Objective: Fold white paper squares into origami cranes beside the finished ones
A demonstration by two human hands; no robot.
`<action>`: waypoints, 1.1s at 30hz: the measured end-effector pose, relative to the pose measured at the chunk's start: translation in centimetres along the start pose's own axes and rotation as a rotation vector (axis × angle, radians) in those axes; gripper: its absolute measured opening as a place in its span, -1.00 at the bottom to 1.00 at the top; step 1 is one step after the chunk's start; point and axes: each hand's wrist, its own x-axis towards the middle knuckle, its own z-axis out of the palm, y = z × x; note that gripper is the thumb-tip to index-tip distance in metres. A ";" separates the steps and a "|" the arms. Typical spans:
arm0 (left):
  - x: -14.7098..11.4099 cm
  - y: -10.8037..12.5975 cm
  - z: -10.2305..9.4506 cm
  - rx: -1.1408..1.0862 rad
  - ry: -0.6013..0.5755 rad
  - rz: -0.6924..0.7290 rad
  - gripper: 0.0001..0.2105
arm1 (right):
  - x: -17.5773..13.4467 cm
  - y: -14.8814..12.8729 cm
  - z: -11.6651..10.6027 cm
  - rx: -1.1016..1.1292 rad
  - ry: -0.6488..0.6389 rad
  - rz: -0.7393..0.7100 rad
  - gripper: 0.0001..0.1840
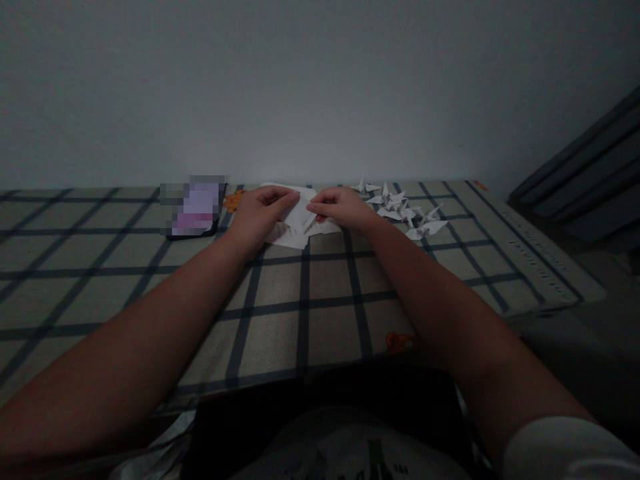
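Observation:
Both hands meet over white paper near the back of the table. My left hand (263,208) pinches the left side of a partly folded piece of paper (299,217) between thumb and fingers. From the other side, my right hand (343,205) pinches its right edge with thumb and forefinger. More white sheets (285,235) lie flat beneath the hands, and the fingers partly hide them. Just right of my right hand sits a cluster of several folded paper cranes (400,207), with pointed wings and necks.
A phone (197,208) with a blurred, lit screen rests left of my left hand. A checked tablecloth (273,327) covers the table, which meets a plain wall (310,87) at the back. Dark grey folded fabric (590,180) hangs at the far right, beyond the table's edge.

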 end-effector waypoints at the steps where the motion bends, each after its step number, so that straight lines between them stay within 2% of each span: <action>1: 0.0 0.0 0.0 0.009 0.013 0.009 -0.76 | 0.0 0.0 0.0 0.002 -0.005 0.002 -0.84; 7: 0.1 -0.3 -0.1 0.090 -0.009 0.102 -0.82 | 0.1 0.0 0.4 0.090 -0.024 -0.007 -0.82; 11: 0.1 -0.5 -0.1 0.126 -0.048 0.143 -0.82 | 0.1 0.0 0.5 0.043 -0.016 -0.044 -0.83; 18: 0.2 -0.8 0.2 0.042 -0.056 0.100 -0.79 | 0.3 0.0 0.7 0.041 -0.009 -0.069 -0.81; 21: 0.0 -0.4 0.3 -0.016 -0.012 0.089 -0.78 | 0.3 0.0 0.4 0.101 -0.034 -0.046 -0.82; 25: 0.0 0.1 0.1 -0.056 0.065 0.065 -0.81 | 0.1 -0.1 0.1 0.046 -0.032 -0.021 -0.87; 33: 0.3 -0.1 -0.1 -0.120 0.059 -0.041 -0.74 | 0.0 -0.2 0.0 -0.007 0.072 0.004 -0.86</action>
